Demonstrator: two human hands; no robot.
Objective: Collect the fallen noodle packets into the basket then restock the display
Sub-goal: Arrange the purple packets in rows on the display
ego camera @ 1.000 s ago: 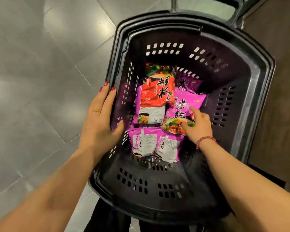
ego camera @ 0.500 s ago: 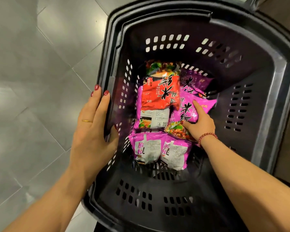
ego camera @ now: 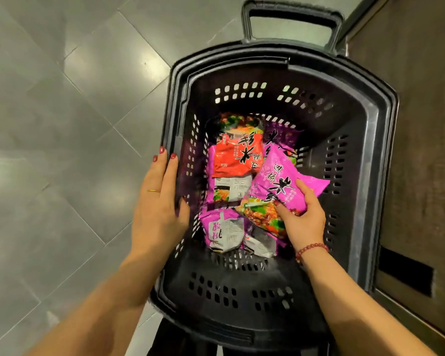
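Right hand (ego camera: 302, 219) fingers grasping a purple noodle packet (ego camera: 280, 186) with big black Chinese lettering, inside the black basket (ego camera: 375, 155). Left hand (ego camera: 157, 201) clamps the basket's left rim. Red packet (ego camera: 238, 155) lies alongside.

A black basket (ego camera: 375, 155) fills the centre and right of the frame on grey floor tiles (ego camera: 62, 124). The left hand (ego camera: 157, 201) grips its left rim, thumb inside. The right hand (ego camera: 302, 217) clasps a purple noodle packet (ego camera: 278, 186), tilted above the others (a red packet (ego camera: 238, 156) lies up-frame, two purple ones below).
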